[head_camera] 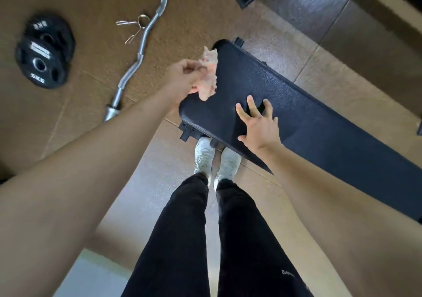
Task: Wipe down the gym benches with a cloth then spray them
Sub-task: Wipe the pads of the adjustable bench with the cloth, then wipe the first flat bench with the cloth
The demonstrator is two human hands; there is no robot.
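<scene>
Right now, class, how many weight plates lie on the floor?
2: stacked at the left, the upper weight plate lying partly over the lower weight plate, beside the curl bar. Others may be out of view.

1. I look straight down at a long black padded gym bench (308,123) that runs from the centre towards the lower right.
2. My left hand (182,80) pinches a crumpled pale pink cloth (209,75) at the bench's near-left edge.
3. My right hand (259,123) hovers over the pad, fingers spread, palm down.
4. My legs in black trousers (219,239) end in white sneakers (215,159) tucked against the bench frame.
5. On the brown cork-like floor (91,4) lie two stacked black weight plates (43,50), a silver curl bar (141,48) and two spring collars (134,27).
</scene>
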